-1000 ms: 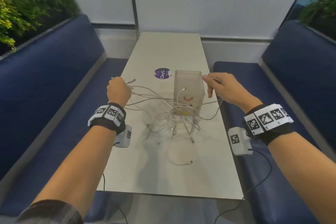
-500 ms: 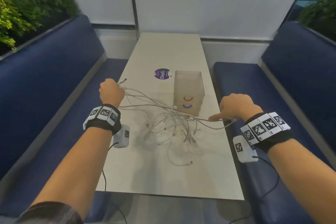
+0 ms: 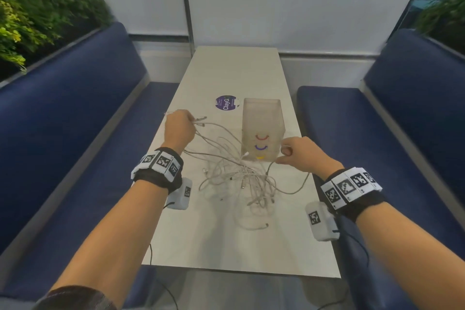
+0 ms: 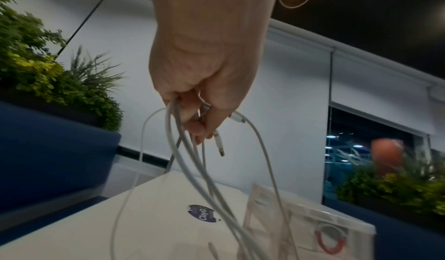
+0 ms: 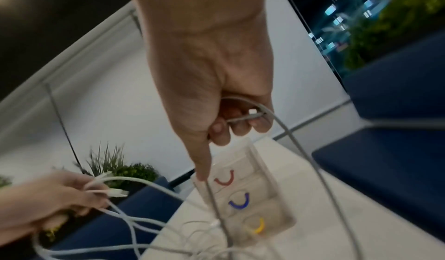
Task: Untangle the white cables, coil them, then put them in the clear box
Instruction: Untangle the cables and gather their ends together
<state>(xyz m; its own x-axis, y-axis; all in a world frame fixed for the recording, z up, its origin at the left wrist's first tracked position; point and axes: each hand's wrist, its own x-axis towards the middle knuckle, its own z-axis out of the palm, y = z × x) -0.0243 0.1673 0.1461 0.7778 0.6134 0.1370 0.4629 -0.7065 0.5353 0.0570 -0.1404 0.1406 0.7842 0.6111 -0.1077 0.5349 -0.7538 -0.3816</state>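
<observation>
- The table (image 3: 234, 241) is long and pale, with a blue bench seat (image 3: 75, 158) on each side
- The clear box (image 3: 261, 118) stands upright on the table, with red, blue and yellow arcs on its near wall
- The white cables (image 3: 239, 176) lie tangled on the table just in front of the clear box, none inside it that I can see
- The left hand (image 3: 179, 131), to the left of the clear box, is curled round a bunch of cable ends, lifted off the table
- The right hand (image 3: 299, 152), beside the box's near right corner, grips one cable in curled fingers, forefinger pointing down
- A round purple sticker (image 3: 224, 102) sits just left of the clear box
</observation>
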